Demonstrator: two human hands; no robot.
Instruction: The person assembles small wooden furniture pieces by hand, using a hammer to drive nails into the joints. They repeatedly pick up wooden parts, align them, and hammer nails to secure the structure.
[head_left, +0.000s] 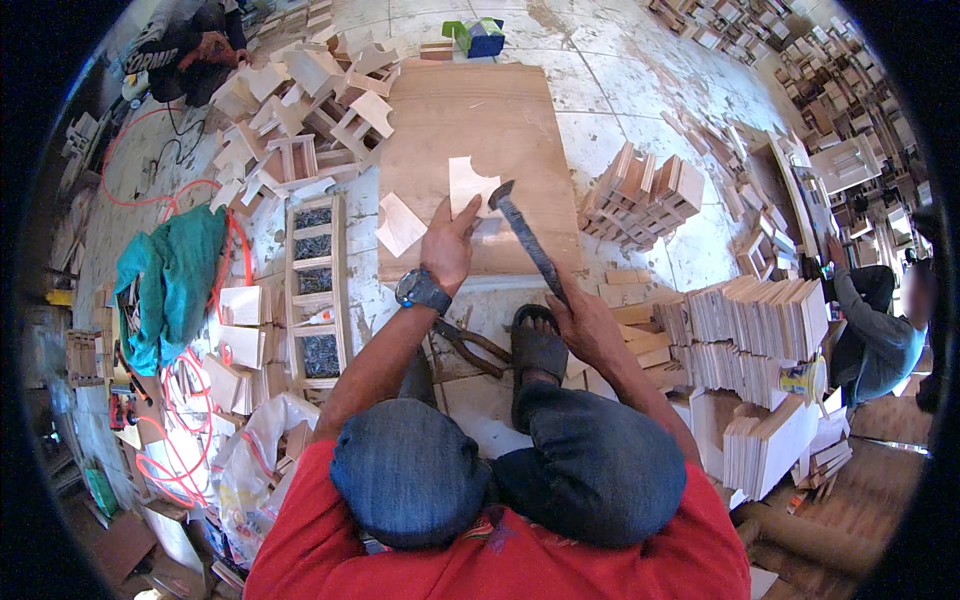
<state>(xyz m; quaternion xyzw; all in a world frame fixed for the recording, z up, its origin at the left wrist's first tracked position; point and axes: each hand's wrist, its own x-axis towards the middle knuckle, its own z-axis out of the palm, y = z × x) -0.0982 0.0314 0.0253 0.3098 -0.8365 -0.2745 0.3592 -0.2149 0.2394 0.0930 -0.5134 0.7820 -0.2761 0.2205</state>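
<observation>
My right hand (588, 326) grips the handle of a dark hammer (528, 238), whose head is raised beside a pale wooden piece (470, 183) with a curved notch. My left hand (449, 246), a watch on its wrist, has its fingers closed at the near edge of that notched piece; whether a nail is also pinched there is too small to tell. Beneath lies a brown plywood board (480, 110). Another light wooden piece (401, 225) rests on the board to the left. A pair of pincers (472, 349) lies on the floor near my foot.
A wooden tray of nails (341, 290) stands left, beside a green cloth (170, 290) and orange hose (247, 250). Assembled wooden parts (290, 160) pile up far left. Stacked wooden panels (745, 325) and frames (640, 195) stand right. Co-workers sit at far left and right.
</observation>
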